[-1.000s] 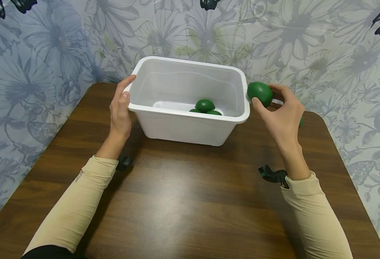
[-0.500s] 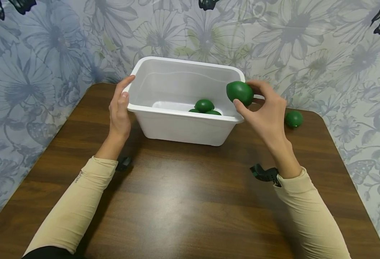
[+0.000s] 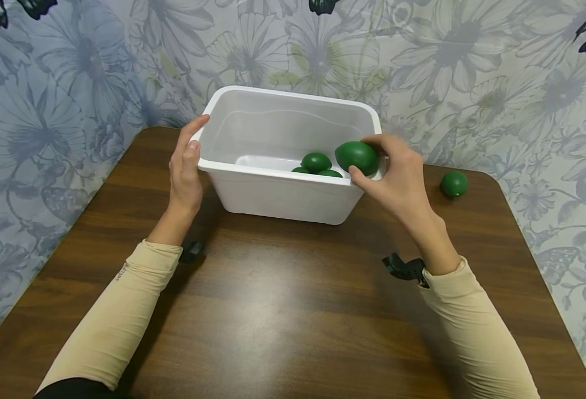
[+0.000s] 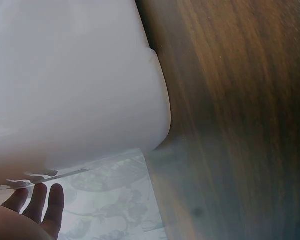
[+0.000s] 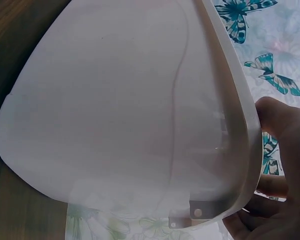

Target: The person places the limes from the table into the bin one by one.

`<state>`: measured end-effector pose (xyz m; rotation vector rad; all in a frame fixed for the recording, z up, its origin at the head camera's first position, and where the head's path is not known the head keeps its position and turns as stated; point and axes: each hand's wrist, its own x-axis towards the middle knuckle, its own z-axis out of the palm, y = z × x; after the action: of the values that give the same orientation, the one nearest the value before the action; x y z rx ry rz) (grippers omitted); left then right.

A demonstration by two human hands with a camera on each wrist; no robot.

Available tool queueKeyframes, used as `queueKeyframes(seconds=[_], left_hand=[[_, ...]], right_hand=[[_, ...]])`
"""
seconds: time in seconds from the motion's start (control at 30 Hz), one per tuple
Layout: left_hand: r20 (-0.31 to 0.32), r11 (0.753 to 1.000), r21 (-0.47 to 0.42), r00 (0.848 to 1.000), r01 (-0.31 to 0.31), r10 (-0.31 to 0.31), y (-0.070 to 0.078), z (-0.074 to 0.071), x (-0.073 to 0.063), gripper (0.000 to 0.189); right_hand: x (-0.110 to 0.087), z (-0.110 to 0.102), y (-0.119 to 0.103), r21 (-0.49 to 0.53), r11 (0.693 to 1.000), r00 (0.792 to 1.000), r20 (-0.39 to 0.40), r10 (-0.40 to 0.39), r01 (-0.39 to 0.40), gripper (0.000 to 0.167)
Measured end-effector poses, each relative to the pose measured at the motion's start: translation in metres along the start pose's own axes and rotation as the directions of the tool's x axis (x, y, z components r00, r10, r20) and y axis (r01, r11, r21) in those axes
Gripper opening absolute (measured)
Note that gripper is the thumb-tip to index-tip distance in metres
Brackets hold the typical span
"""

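A white plastic bin (image 3: 283, 194) stands on the table, with several green limes (image 3: 315, 162) at its bottom, partly hidden by the front wall. My left hand (image 3: 185, 172) rests against the bin's left end, thumb and index fingertip right at the rim; in the left wrist view its other fingers (image 4: 54, 207) lie along the end wall. Over the bin's right end, my right hand (image 3: 395, 174) pinches another lime (image 3: 356, 157) between thumb and fingers. In the right wrist view the bin's rim hides that lime, and only part of the right hand (image 5: 285, 155) shows.
One more lime (image 3: 454, 184) lies on the brown wooden table (image 3: 273, 299), right of the bin near the far right corner. A wall (image 3: 537, 111) with flower patterns rises right behind the table. Dark wrist mounts (image 3: 404, 267) stick out from the sleeves.
My right hand has carried its lime leftward from outside the bin's right rim to over the inside, then lower. The lime on the table has come into full sight. My left hand stays put.
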<state>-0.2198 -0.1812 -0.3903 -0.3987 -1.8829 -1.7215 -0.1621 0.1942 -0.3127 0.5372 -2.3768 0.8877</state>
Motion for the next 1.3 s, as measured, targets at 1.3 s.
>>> queueKeyframes(seconds=[1.3], left_hand=[[0.002,1.000,-0.019,1.000,-0.012,0.013,-0.001,-0.001,-0.003,0.069]], right_hand=[[-0.014,-0.004,0.029,0.099,0.994,0.971,-0.230,0.062,-0.040,0.032]])
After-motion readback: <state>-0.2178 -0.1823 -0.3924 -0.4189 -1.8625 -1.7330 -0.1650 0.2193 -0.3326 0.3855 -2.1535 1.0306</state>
